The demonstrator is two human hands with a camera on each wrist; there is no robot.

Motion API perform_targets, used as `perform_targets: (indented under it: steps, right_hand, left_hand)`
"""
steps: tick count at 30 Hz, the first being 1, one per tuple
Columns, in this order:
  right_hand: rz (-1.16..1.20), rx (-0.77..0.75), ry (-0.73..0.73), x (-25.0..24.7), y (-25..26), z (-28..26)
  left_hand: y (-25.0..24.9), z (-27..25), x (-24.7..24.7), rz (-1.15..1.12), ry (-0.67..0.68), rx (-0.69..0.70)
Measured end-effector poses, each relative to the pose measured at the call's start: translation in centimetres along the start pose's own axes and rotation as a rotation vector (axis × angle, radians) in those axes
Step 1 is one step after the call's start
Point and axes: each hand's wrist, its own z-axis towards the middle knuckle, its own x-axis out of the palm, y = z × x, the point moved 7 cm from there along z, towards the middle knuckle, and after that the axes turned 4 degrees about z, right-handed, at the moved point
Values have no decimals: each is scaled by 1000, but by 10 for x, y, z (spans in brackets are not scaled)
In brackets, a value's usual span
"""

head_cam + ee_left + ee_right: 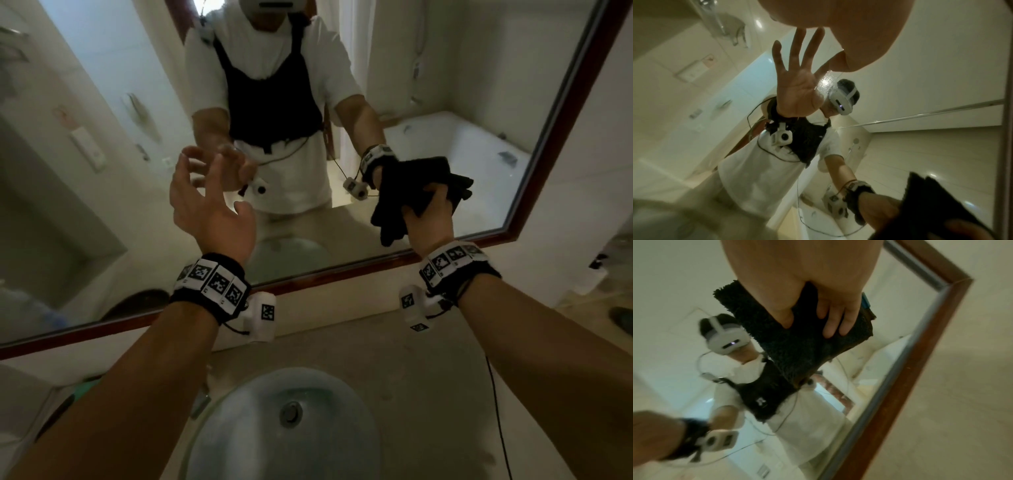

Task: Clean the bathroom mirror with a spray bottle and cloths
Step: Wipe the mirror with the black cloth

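Observation:
The wood-framed mirror [102,171] fills the wall ahead and reflects me. My right hand [428,219] grips a folded black cloth [390,219] against the glass near the mirror's lower right corner. In the right wrist view the fingers [830,318] curl over the shaggy cloth [797,345], beside the brown frame [920,369]. My left hand [205,198] is raised in front of the glass at centre left, fingers spread and holding nothing. Whether it touches the glass is unclear. No spray bottle shows in any view.
Below the mirror lies a beige countertop [428,377] with a round glass basin [239,428] and its drain [291,413]. A black cable [496,411] hangs at the right. A green item [85,383] peeks out at the left edge.

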Motion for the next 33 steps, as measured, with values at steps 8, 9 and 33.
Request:
perform_targets:
  steps: [8, 9, 33]
  right_hand:
    - [-13, -373, 80, 21, 75, -3]
    - [15, -364, 50, 14, 73, 1]
    - [-240, -237, -549, -87, 107, 60]
  left_hand:
    - [-34, 38, -9, 66, -37, 74]
    - [-40, 41, -11, 62, -50, 73]
    - [-40, 66, -40, 35, 56, 83]
